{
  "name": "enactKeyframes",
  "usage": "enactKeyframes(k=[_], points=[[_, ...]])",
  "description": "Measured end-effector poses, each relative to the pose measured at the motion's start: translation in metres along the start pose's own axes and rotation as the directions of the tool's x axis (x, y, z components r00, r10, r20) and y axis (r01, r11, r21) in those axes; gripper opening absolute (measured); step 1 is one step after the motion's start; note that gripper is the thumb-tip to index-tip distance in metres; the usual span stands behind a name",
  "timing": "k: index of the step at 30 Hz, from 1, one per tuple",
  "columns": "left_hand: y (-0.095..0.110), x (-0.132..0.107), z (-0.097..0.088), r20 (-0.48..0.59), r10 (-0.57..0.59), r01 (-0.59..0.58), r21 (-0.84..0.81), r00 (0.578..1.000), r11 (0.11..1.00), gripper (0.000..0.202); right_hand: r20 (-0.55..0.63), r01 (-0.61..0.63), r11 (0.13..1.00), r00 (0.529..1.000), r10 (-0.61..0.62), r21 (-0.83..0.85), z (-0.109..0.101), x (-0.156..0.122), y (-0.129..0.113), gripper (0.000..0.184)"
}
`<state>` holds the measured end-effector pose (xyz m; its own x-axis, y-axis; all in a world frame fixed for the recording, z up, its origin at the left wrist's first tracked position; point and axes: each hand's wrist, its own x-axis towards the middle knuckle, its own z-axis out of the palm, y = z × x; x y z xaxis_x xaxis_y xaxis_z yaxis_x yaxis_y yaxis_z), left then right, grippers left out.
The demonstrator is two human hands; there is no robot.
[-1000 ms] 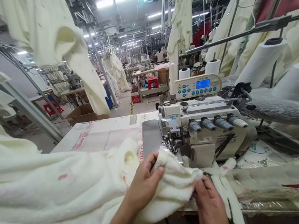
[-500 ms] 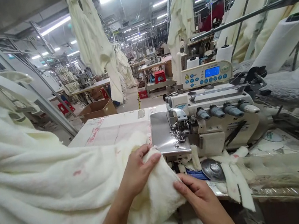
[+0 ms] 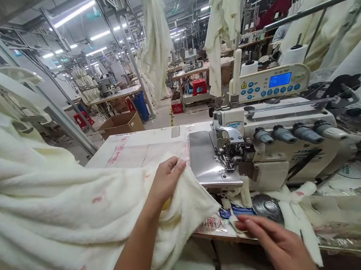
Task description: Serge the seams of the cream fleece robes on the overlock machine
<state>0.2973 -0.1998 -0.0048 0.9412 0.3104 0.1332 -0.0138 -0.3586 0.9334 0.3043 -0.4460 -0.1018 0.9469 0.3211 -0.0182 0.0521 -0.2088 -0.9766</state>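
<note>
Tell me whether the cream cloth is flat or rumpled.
Rumpled: the cloth falls in long, wavy folds, and the left hand holds it near the metal plate.

An open cardboard box (image 3: 120, 128) stands on the floor (image 3: 160, 122) — blue bin (image 3: 141, 107) just beside it, red stool (image 3: 83, 119) near.

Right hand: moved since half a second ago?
Yes, rightward: judged against the metal plate, the right hand has shifted right, off the cream fabric.
</note>
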Motion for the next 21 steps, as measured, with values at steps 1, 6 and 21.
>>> enactKeyframes(k=[1,6,21], points=[[0.000,0.000,0.000,0.001,0.000,0.000,-0.002,1.000,1.000,0.035,-0.131,0.080,0.984,0.986,-0.101,-0.157,-0.010,0.003,0.007,0.040],[0.002,-0.006,0.000,0.036,0.002,-0.002,-0.004,0.999,1.000,0.036,-0.046,0.436,0.547,0.751,-0.659,-0.715,-0.043,0.030,0.031,0.043],[-0.008,-0.048,-0.009,0.024,-0.093,0.090,0.105,0.995,0.990,0.029,0.218,0.437,0.212,0.744,-0.631,-0.874,-0.030,0.024,0.051,0.061]])
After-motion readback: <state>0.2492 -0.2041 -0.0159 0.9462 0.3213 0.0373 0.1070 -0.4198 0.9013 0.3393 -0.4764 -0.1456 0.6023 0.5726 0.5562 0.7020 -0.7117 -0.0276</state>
